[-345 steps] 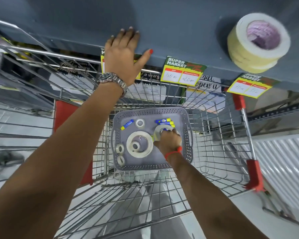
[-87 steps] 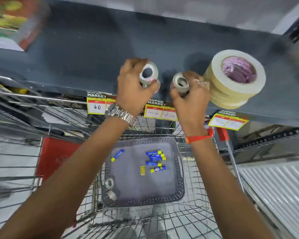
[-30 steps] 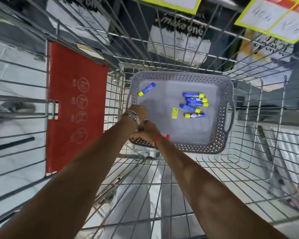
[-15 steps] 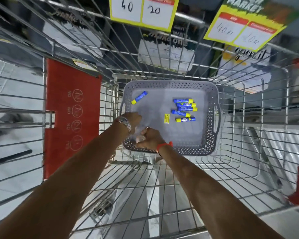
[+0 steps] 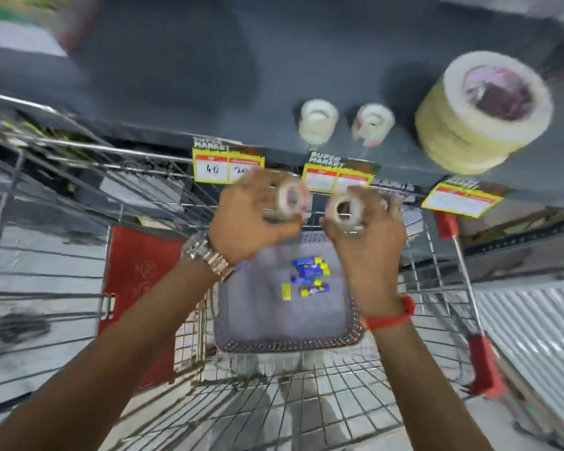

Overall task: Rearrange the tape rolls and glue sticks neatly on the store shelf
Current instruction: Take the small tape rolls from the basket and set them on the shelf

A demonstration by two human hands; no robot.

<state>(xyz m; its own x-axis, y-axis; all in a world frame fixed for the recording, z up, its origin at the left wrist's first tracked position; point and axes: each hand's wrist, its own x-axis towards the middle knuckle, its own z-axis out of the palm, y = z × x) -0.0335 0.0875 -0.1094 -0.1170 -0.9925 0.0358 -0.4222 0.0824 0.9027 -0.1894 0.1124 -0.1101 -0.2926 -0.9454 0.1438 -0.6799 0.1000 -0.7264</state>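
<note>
We see the left hand (image 5: 251,219) gripping a small white tape roll (image 5: 288,200), the right hand (image 5: 367,229) gripping another (image 5: 345,208). Two more small rolls (image 5: 318,123) sit on the dark grey shelf (image 5: 183,70) at 12 o'clock; blue-and-yellow glue sticks (image 5: 310,271) lie in the grey perforated basket (image 5: 284,343) below.

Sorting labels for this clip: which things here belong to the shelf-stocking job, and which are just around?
Job: small tape rolls on shelf, roll in left hand, roll in right hand, glue sticks, big tape stack.
Around: price tags, cart, grey tray.
</note>
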